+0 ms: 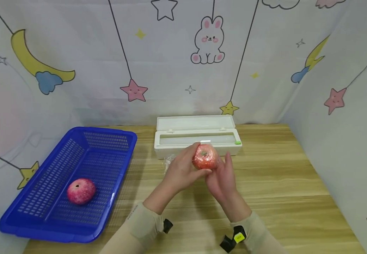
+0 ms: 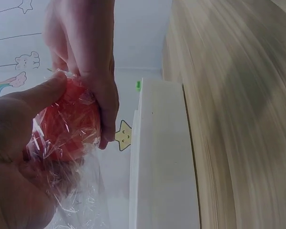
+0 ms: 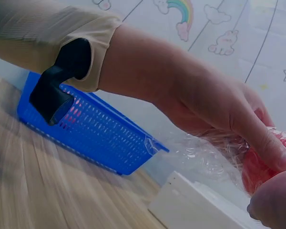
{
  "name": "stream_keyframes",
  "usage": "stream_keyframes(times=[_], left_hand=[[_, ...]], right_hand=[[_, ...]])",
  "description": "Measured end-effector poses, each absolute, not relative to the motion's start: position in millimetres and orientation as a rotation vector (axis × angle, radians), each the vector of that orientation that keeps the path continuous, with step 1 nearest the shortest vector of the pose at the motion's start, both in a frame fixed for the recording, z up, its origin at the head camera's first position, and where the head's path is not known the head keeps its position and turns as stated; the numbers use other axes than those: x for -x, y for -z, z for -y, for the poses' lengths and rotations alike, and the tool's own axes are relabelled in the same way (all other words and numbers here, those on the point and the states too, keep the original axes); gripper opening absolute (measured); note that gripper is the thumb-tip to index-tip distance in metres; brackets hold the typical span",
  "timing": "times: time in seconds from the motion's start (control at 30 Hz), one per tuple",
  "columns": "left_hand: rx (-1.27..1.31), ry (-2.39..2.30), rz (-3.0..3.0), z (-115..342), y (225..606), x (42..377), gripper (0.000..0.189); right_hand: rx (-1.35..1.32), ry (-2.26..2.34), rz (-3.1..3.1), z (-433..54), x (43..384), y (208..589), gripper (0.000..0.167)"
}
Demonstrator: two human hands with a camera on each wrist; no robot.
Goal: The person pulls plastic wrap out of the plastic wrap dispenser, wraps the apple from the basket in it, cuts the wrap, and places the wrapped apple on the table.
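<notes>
A red apple (image 1: 205,157) wrapped in clear cling film is held above the table, in front of the white dispenser box. My left hand (image 1: 181,169) grips it from the left, thumb on the near side and fingers on the far side. Against its right and lower side rests my right hand (image 1: 222,181), fingers extended and thumb standing away from the fruit. Loose cling film (image 2: 86,200) trails off the apple beside the left palm in the left wrist view. The right wrist view shows this crumpled film (image 3: 200,152) under the left hand.
The white cling film dispenser (image 1: 227,150) stands at the back with its lid (image 1: 196,122) raised and a roll inside. To the left sits a blue slotted basket (image 1: 123,169) holding a pinkish-red round fruit (image 1: 81,191). Printed curtains border the wooden table (image 1: 285,197).
</notes>
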State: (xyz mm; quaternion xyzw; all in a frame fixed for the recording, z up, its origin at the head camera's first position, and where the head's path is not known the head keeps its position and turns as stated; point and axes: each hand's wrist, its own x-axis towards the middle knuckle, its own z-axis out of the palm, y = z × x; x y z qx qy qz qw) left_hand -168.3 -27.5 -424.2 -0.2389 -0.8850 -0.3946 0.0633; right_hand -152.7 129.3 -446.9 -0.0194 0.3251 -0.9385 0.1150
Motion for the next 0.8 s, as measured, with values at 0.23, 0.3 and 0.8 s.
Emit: stream_keyframes(times=[0.23, 0.3, 0.8], left_hand=[[0.758, 1.139, 2.677, 30.4, 421.0, 167.7, 0.092], [0.762, 1.115, 2.684, 32.8, 419.8, 168.6, 0.092], [0.946, 0.877, 2.777, 51.5, 410.1, 169.2, 0.094]], right_hand=[[0.005, 2.766, -0.900, -126.3, 153.3, 444.2, 0.081], [0.013, 2.747, -0.932, -126.5, 154.6, 446.6, 0.081], [0.464, 1.774, -2.133, -198.4, 182.0, 444.0, 0.061]])
